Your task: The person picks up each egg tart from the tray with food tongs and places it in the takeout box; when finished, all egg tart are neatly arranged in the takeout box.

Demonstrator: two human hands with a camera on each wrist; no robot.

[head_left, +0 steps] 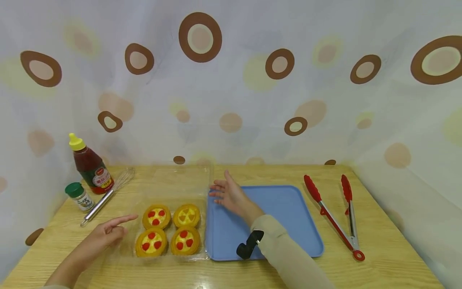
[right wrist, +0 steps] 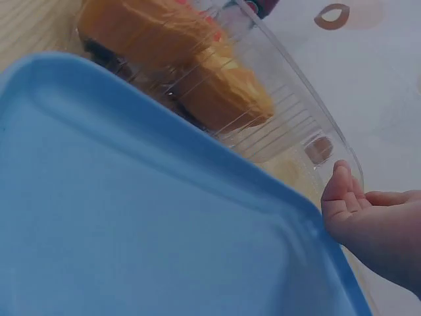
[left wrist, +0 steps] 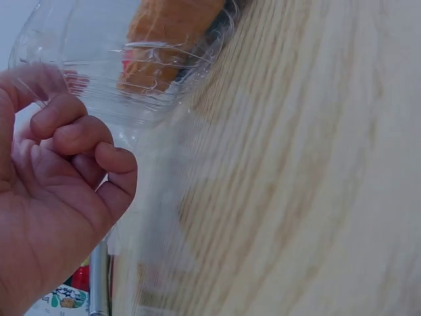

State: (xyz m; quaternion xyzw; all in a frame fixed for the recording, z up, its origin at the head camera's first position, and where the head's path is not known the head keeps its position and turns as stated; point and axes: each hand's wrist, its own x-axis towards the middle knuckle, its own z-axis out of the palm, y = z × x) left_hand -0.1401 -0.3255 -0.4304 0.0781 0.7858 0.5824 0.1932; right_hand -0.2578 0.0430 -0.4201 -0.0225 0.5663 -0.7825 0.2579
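Observation:
A clear plastic container (head_left: 169, 258) holds several tarts, most with red dots on top and one tart (head_left: 186, 215) with yellow-brown wedges. Its transparent lid (head_left: 180, 176) lies folded back behind them. At the container's left side is my left hand (head_left: 99, 241), index finger pointing out and the other fingers loosely bent; in the left wrist view this hand (left wrist: 59, 197) reaches the plastic edge, though a firm grip does not show. My right hand (head_left: 232, 196) hovers over the blue tray's (head_left: 267, 224) back left corner, fingers relaxed beside the container's right side.
On the right lie red-tipped tongs (head_left: 337, 228), spread apart. A whisk (head_left: 106, 202), a sauce bottle (head_left: 92, 168) with a yellow cap and a green-lidded shaker (head_left: 79, 196) stand or lie at the left. A patterned curtain (head_left: 231, 88) hangs behind the table.

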